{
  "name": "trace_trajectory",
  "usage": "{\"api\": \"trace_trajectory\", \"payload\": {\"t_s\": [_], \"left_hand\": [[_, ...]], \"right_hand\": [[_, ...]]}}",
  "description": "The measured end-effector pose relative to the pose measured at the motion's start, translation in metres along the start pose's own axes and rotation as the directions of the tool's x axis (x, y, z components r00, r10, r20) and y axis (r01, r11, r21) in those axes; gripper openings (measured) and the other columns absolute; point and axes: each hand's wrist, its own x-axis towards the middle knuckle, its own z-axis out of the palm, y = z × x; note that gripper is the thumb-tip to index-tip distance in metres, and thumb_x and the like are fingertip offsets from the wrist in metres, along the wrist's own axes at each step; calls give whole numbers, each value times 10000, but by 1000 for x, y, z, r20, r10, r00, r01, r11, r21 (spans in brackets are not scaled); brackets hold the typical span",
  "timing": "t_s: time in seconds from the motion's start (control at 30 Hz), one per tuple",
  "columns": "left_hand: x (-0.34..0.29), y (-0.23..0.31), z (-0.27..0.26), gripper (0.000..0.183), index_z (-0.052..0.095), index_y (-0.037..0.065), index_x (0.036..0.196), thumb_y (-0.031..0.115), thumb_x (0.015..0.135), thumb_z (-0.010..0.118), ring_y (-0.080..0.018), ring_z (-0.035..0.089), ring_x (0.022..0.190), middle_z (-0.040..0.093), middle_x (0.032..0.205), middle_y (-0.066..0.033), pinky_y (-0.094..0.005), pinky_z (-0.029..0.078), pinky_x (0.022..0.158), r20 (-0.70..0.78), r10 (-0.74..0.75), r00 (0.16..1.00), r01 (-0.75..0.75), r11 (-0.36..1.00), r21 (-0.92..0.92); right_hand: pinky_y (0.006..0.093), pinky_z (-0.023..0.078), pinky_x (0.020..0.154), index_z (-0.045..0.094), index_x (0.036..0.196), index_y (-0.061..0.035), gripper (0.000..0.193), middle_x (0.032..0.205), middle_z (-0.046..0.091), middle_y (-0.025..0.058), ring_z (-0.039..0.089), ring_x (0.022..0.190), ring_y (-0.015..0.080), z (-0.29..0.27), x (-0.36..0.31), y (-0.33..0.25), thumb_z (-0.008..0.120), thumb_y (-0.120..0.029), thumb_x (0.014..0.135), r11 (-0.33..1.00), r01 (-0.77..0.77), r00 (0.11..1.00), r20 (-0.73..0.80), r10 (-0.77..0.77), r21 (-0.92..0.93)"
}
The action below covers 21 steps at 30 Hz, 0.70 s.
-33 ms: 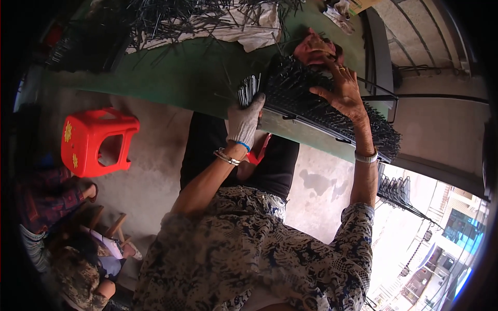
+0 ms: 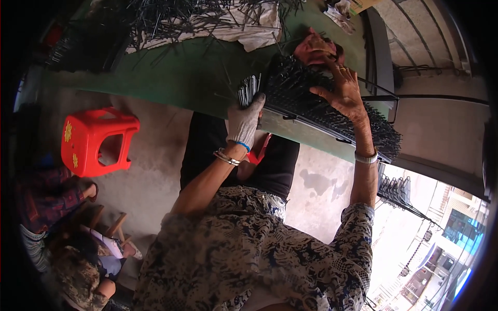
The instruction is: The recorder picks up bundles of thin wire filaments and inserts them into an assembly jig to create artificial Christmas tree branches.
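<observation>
My left hand (image 2: 244, 122) wears a pale knit glove and is closed round a bundle of thin dark rods (image 2: 248, 90), whose shiny tips stick up above the thumb. Just right of it, a long rack (image 2: 306, 88) is packed with many upright black rod-like pieces. My bare right hand (image 2: 342, 96), with a ring on one finger, is spread open over this rack. Its fingertips are close to a crumpled reddish cloth (image 2: 314, 47); whether they touch anything I cannot tell. The exact kind of the rods is too small to make out.
Loose black rods (image 2: 171, 20) lie heaped on a whitish cloth (image 2: 259, 26) across the green table (image 2: 150, 78). A red plastic stool (image 2: 101, 142) stands at the left. Two people (image 2: 57, 199) sit at the lower left. Black metal bars (image 2: 436, 96) run at the right.
</observation>
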Motion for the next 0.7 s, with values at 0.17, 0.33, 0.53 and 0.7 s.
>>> {"api": "trace_trajectory", "payload": {"t_s": [0.17, 0.33, 0.53, 0.7], "left_hand": [[-2, 0, -4, 227, 626, 91, 741, 254, 835, 753, -73, 504, 449, 568, 582, 13, -225, 365, 402, 22, 16, 1000, -17, 999, 29], [-11, 6, -1, 216, 590, 101, 764, 240, 833, 741, -48, 462, 442, 531, 581, 36, -213, 340, 391, 9, -37, 999, 36, 999, 8], [-12, 4, -8, 200, 631, 95, 831, 258, 842, 746, -76, 525, 476, 573, 611, 14, -222, 393, 410, -23, -97, 995, 95, 993, -76], [-12, -15, -17, 165, 649, 74, 845, 226, 874, 707, -94, 507, 457, 582, 624, 3, -233, 375, 386, 56, -139, 989, 149, 959, -240]], "right_hand": [[444, 315, 1042, 425, 1402, -91, 837, 1226, 587, 155, 484, 1190, 343, 5, -4, 0, 754, -496, 747, 999, -30, 999, -17, 30, -22], [447, 296, 1069, 421, 1404, -102, 852, 1275, 566, 154, 452, 1249, 347, 4, -8, -2, 745, -525, 739, 999, -48, 999, 3, 48, -25], [458, 263, 1098, 415, 1413, -128, 865, 1314, 549, 133, 433, 1293, 322, -3, -7, -4, 726, -560, 731, 999, 48, 999, -26, -48, 8], [440, 313, 1077, 461, 1379, -111, 797, 1360, 520, 138, 474, 1255, 320, -12, -5, -9, 729, -521, 750, 993, 96, 994, -50, -93, 69]]}}
